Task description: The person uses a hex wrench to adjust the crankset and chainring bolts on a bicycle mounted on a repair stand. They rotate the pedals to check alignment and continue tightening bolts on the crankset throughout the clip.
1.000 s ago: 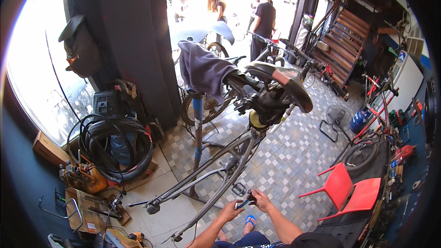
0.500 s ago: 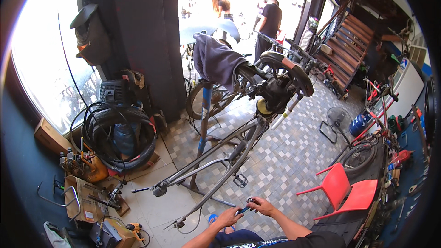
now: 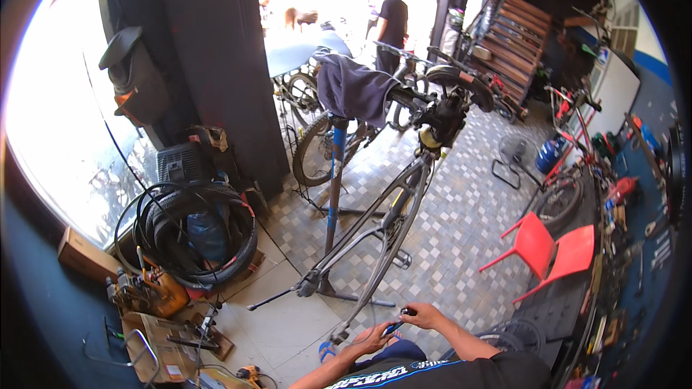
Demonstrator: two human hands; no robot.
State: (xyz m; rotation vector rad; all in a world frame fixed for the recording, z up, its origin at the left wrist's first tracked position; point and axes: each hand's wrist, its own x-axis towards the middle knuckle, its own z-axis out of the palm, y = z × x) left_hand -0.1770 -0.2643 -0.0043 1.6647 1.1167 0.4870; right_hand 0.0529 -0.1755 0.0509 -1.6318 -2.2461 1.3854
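While both bare hands meet at the near middle of the scene, one small blue-and-black tool [image 3: 392, 328] lies between them, its exact kind too small to tell.

Left hand [image 3: 370, 338]: grip closed about the tool's near, left end. Right hand [image 3: 425, 315]: grip closed at its dark far end, just right of the left hand.

Bicycle frame [image 3: 382, 233]: one, dark, slanting from far to near, its near end just left of the hands. Work stand [image 3: 336, 166]: one, blue post, left of the frame. Cloth [image 3: 353, 86]: one, dark purple-grey, draped above the post.

Left side: black tyres [image 3: 241, 248], stacked; cardboard box [image 3: 90, 252], beside the window; orange compressor [image 3: 167, 294], nearer than the tyres.

Right side: red chair [image 3: 535, 245], one; fan [image 3: 517, 150], grey, on the floor beyond the chair; blue bottle [image 3: 549, 155], just right of the fan.

Far right: staircase [image 3: 513, 47], wooden treads. Far middle: standing person [image 3: 393, 21], dark shirt, at the bright doorway.
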